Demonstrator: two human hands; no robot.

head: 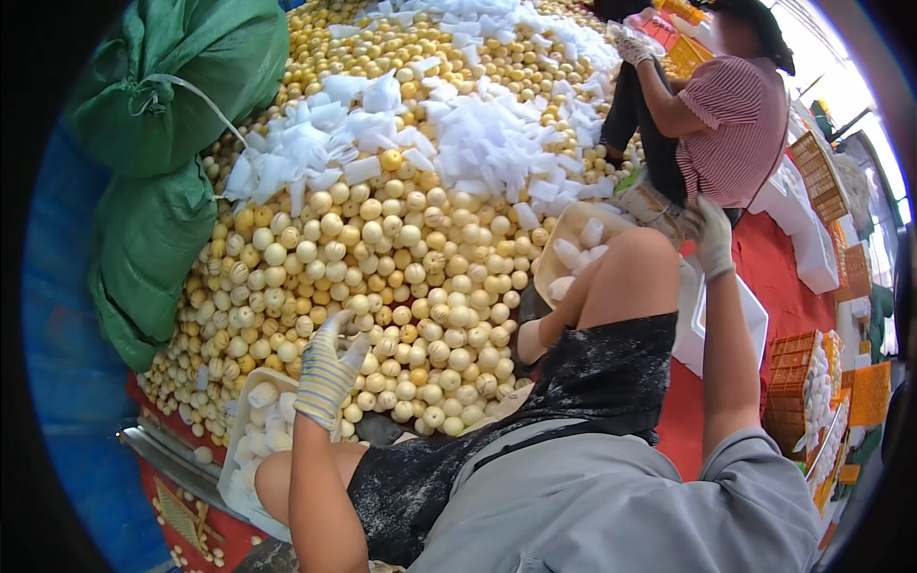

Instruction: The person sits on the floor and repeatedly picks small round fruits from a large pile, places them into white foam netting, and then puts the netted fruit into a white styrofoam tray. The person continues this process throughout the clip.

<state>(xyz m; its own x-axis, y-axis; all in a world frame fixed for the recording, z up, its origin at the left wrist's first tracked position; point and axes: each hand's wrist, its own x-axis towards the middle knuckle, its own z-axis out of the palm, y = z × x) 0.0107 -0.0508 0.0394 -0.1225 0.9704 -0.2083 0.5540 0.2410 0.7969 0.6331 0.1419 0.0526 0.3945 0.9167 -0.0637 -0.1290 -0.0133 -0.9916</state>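
My left hand (331, 372), in a striped knit glove, is over the near edge of a large heap of round yellow fruits (387, 272), some with dark streaks. Its thumb and fingers are apart, close to fruits at the fingertips. My right hand (711, 240), in a pale glove, is out to the right, by the lower back of a person in a striped shirt; whether its fingers hold anything cannot be told. White foam net sleeves (480, 140) lie in piles on the heap. By my left knee, a pale tub (234, 469) holds foam-wrapped fruits.
Another pale tub (548, 251) with wrapped fruits stands beside my other knee. Green sacks (154, 251) line the left side. A co-worker (734, 122) sits at upper right. White foam boxes (752, 315) and orange crates (788, 387) stand on the right.
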